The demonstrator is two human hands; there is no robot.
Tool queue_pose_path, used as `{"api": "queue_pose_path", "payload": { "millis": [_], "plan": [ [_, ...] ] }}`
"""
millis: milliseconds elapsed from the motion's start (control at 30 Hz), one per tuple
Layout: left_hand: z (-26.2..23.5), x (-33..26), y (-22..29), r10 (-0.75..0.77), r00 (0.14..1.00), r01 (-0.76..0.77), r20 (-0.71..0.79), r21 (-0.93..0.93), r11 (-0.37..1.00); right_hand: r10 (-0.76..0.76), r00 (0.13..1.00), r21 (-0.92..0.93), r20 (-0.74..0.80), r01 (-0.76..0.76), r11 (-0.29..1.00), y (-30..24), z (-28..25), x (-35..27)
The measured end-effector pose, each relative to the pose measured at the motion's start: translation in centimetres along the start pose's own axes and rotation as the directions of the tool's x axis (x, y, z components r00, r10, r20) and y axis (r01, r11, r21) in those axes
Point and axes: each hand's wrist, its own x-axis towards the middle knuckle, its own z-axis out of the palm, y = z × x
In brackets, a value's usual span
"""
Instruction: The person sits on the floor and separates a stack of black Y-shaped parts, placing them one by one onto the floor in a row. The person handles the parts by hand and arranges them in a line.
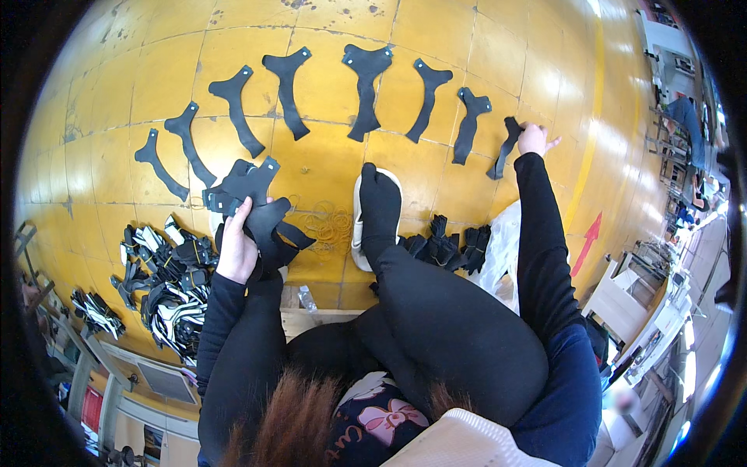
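Clearly, the left grip [237, 247] is pinching a stack of black cut pieces [243, 185], thumb on top, and holds it above the floor [311, 167] in front of the left knee. The pieces in the stack overlap, and some narrow ends hang down to the right.

Out at the far right, the right grip [535, 140] is at the upper end of a black forked piece [507, 148] lying on the yellow tiles. One finger points away to the right; I cannot tell whether the others pinch the piece or only touch it.

That piece ends a row of eight similar ones, spread apart in an arc, forked ends outward; the broadest, the middle piece [366, 89], lies beyond a foot [379, 202] in a black split-toe sock. Thin yellowish loops [331, 224] lie left of the foot. To its right are black gloves [443, 245], beside a white plastic bag [498, 261]. Over on the left sits a heap of black-and-white items [175, 288], with a smaller bundle [97, 311] farther left.
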Motion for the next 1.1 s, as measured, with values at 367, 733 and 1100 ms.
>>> {"api": "queue_pose_path", "payload": {
  "millis": [367, 733, 1100],
  "plan": [
    [1.4, -1.5, 1.0, 0.030, 0.921, 0.017, 0.388, -0.116, 0.993, -0.398, 0.875, 0.338, -0.277, 0.476, 0.812, -7.4, -4.6, -3.0],
    [-0.6, -1.1, -0.1, 0.064, 0.948, -0.058, 0.311, -0.029, 0.998, -0.948, 0.090, 0.761, -0.305, 0.621, -0.186, -25.7, -19.6, -22.5],
    [-1.7, -0.9, 0.1, 0.083, 0.958, -0.135, 0.274, 0.174, 0.976, -0.975, 0.047, 0.778, -0.216, 0.612, -0.143, -26.6, -19.5, -27.3]
  ]
}}
